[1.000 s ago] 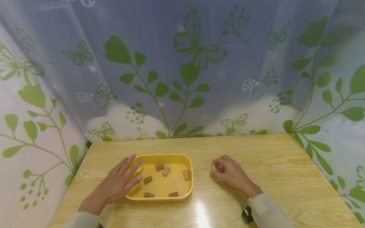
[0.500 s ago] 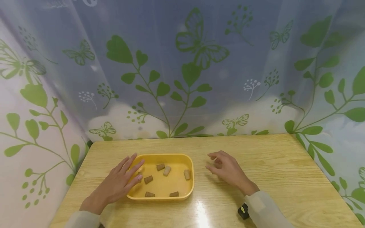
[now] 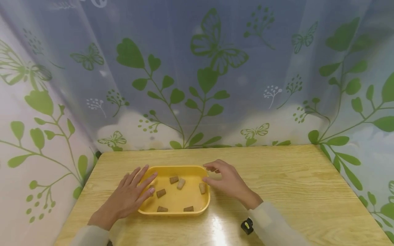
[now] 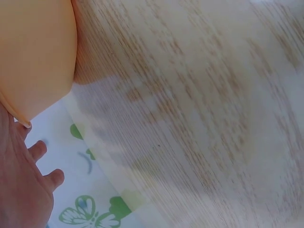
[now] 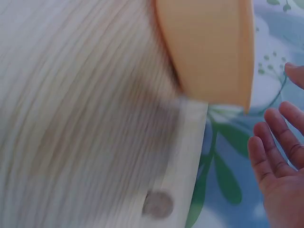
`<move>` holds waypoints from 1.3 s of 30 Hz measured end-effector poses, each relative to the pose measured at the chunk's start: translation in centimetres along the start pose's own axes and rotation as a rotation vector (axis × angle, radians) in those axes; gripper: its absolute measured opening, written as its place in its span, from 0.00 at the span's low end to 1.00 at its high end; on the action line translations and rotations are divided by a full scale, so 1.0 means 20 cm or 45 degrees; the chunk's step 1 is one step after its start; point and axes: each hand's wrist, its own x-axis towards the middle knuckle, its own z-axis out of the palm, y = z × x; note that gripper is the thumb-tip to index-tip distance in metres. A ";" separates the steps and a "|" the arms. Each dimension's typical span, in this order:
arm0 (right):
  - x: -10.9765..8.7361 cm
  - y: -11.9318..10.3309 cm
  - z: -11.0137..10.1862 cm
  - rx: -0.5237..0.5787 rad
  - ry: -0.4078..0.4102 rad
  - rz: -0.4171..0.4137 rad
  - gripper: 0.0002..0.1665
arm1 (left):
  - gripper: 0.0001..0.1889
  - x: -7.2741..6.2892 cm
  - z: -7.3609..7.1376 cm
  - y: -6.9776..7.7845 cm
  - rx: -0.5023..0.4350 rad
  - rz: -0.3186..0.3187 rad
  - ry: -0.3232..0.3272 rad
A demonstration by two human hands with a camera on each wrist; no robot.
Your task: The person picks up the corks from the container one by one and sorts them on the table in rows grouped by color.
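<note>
A yellow plastic tray (image 3: 191, 196) sits on the wooden table with several cork stoppers scattered inside. Darker brown corks include one (image 3: 161, 193) left of centre and one (image 3: 188, 208) by the front wall; paler ones are a cork (image 3: 181, 184) near the middle and another (image 3: 202, 188) at the right wall. My left hand (image 3: 129, 194) rests over the tray's left rim, fingers spread. At the right rim, my right hand (image 3: 229, 181) holds nothing, fingers apart with the fingertips over the edge. On the tabletop, a blurred round cork-like piece (image 5: 158, 205) shows in the right wrist view, hidden from the head view.
The wooden table (image 3: 295, 184) extends right of the tray and in front of it. A curtain (image 3: 197, 85) printed with leaves and butterflies hangs behind and along both sides. A small black device (image 3: 247, 226) is at the right wrist.
My right hand lets go of the pale cork it was pinching on the table, opens its fingers and moves left to the tray's right rim. The left hand stays put.
</note>
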 end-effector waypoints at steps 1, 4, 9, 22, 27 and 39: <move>0.01 -0.02 0.02 0.000 -0.010 -0.020 0.28 | 0.31 0.00 0.00 0.00 0.003 -0.004 0.001; 0.04 -0.06 0.07 0.004 -0.042 -0.077 0.28 | 0.31 -0.01 0.00 0.00 0.013 -0.003 0.012; 0.09 -0.11 0.14 0.008 -0.120 -0.115 0.28 | 0.31 -0.01 -0.01 0.00 0.021 -0.001 0.020; 0.18 -0.16 0.28 -0.090 -0.229 0.028 0.34 | 0.31 -0.01 -0.03 0.03 0.073 0.017 0.014; 0.21 -0.18 0.33 -0.168 -0.242 -0.002 0.28 | 0.31 -0.02 -0.03 0.02 0.078 0.007 0.014; 0.23 -0.19 0.40 -0.363 -0.191 -0.086 0.15 | 0.31 -0.01 -0.03 0.02 0.108 0.032 0.004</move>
